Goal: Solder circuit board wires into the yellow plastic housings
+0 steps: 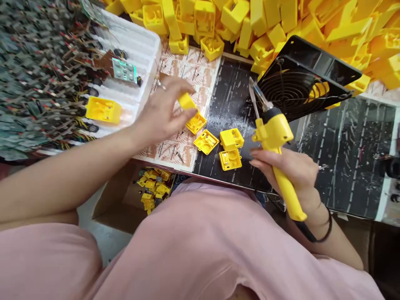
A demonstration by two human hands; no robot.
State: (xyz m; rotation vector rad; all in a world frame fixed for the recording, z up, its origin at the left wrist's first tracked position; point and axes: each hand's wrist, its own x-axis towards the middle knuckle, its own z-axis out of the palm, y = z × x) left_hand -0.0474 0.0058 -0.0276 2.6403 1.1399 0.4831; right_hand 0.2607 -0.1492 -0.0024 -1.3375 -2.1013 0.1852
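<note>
My left hand pinches a yellow plastic housing between thumb and fingers, just above the bench. Directly below that housing, an open yellow case shows its inside. My right hand is wrapped round a yellow soldering tool whose metal tip points up and away, toward the black fan. Between my hands lie an open yellow cover, a yellow box and another open yellow part, close together near the bench's front edge.
Yellow housings are heaped along the back, beside a black fan. At left, a white foam tray holds circuit boards and a yellow case. A cardboard box with yellow parts sits below the bench.
</note>
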